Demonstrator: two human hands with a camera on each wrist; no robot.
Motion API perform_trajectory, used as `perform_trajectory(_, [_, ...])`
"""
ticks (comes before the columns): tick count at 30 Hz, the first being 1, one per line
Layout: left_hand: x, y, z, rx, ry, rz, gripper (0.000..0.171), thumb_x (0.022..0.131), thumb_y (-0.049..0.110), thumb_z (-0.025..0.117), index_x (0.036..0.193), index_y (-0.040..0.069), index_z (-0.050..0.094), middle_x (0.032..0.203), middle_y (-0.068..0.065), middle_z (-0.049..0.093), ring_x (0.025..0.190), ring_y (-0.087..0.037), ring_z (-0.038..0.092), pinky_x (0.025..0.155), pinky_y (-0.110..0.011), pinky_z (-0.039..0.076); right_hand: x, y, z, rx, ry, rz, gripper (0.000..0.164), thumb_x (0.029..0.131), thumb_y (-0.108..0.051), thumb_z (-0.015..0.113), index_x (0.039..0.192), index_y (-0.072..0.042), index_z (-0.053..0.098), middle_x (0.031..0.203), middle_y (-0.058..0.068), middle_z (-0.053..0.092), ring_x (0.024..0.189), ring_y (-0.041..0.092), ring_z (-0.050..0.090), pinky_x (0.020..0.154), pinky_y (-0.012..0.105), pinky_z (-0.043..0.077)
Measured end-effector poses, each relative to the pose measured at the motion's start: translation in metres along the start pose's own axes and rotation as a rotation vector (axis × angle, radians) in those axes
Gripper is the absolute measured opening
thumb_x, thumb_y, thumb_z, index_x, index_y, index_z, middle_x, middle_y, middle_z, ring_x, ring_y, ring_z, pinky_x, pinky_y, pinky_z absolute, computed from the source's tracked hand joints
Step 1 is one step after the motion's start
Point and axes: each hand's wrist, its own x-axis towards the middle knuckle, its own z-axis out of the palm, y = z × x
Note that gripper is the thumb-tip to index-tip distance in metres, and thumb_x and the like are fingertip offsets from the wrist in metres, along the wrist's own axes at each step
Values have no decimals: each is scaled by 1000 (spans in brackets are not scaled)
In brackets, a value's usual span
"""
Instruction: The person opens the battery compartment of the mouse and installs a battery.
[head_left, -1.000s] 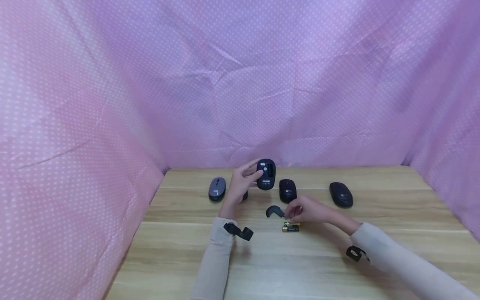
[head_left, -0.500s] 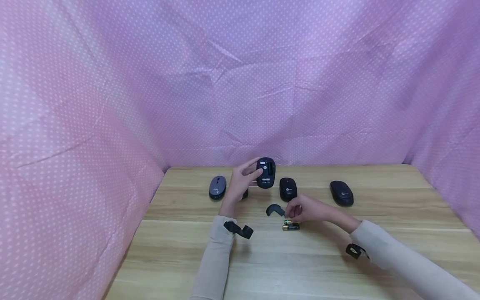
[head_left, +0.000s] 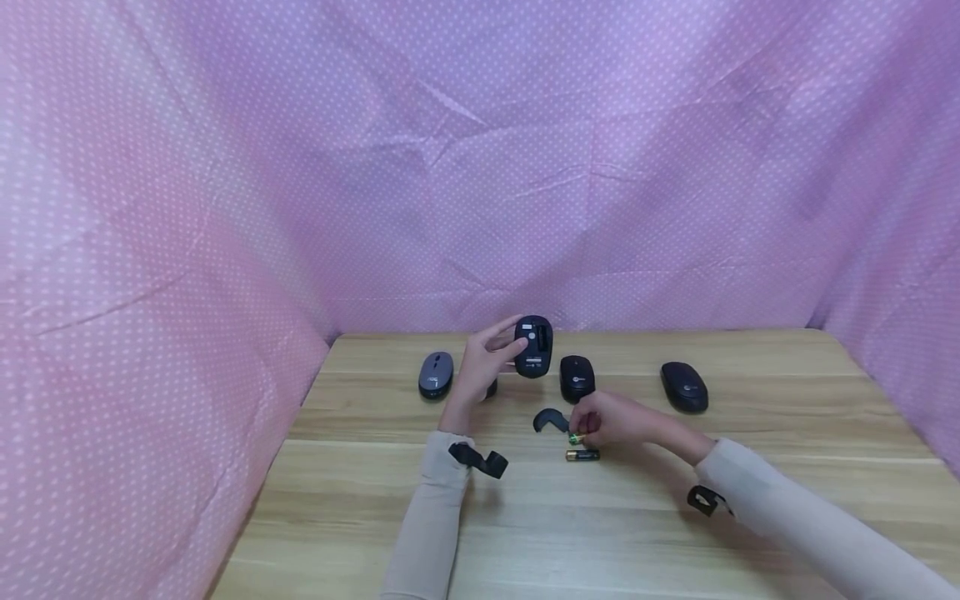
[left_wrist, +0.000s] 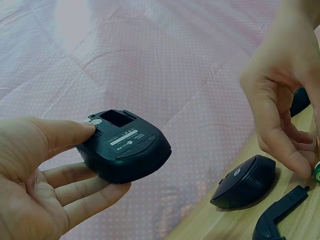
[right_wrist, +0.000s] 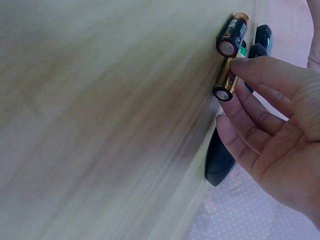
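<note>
My left hand (head_left: 480, 367) grips a black computer mouse (head_left: 533, 347) upside down, thumb on its underside and fingers beneath. The uncovered battery slot (left_wrist: 116, 118) shows as a dark recess in the left wrist view. Over the table, my right hand (head_left: 611, 419) pinches a green-and-gold AA battery (right_wrist: 227, 82) between thumb and fingers. Beside it a black AA battery with a copper end (head_left: 582, 456) lies on the wood. A curved black battery cover (head_left: 551, 419) rests just left of the right hand's fingertips.
A grey mouse (head_left: 435, 375) stands at the back left. Black mice sit behind the right hand (head_left: 577, 377) and farther right (head_left: 684, 387). Another dark mouse (head_left: 492, 389) is mostly hidden by the left hand. Pink dotted cloth (head_left: 480, 208) hangs around the wooden table (head_left: 525, 533).
The right hand's battery has come slightly up and away from the black one, leaving a gap between them. The left hand and its mouse have hardly moved.
</note>
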Motion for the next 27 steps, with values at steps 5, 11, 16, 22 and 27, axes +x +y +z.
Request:
perform_trajectory(5, [0, 1, 1, 10, 1, -4, 49, 97, 16, 70, 144, 10, 58, 135, -23, 65, 124, -35, 65, 89, -54, 60, 2, -3, -3, 11, 14, -13, 20, 81, 5, 73, 99, -4, 77, 90, 3, 69, 78, 9, 60, 68, 20, 54])
perform_trajectory(11, [-1, 0, 1, 3, 5, -9, 47, 96, 15, 72, 142, 16, 61, 134, -23, 66, 121, -34, 67, 85, -49, 62, 6, -5, -10, 5, 110, -58, 21, 81, 4, 74, 99, -6, 79, 88, 2, 67, 80, 11, 59, 68, 20, 51])
perform_trajectory(16, [-1, 0, 1, 9, 2, 2, 47, 96, 16, 72, 142, 15, 61, 134, -25, 65, 121, -34, 67, 82, -44, 64, 8, -10, -21, 91, 201, -76, 24, 82, 6, 72, 103, -6, 75, 91, 5, 68, 82, 11, 60, 70, 22, 53])
perform_trajectory(22, [0, -2, 1, 3, -1, -2, 47, 96, 15, 72, 142, 14, 61, 135, -26, 64, 123, -34, 66, 80, -40, 64, 8, -22, -39, 354, 305, -51, 26, 88, 4, 70, 113, 6, 64, 101, 15, 68, 90, 12, 65, 76, 23, 56])
perform_trajectory(27, [1, -4, 2, -5, -17, 8, 48, 96, 13, 72, 142, 10, 60, 134, -26, 64, 121, -35, 67, 81, -46, 63, 9, -25, -46, 555, 403, -54, 26, 93, 5, 67, 116, 10, 57, 103, 5, 70, 95, 8, 68, 81, 23, 60])
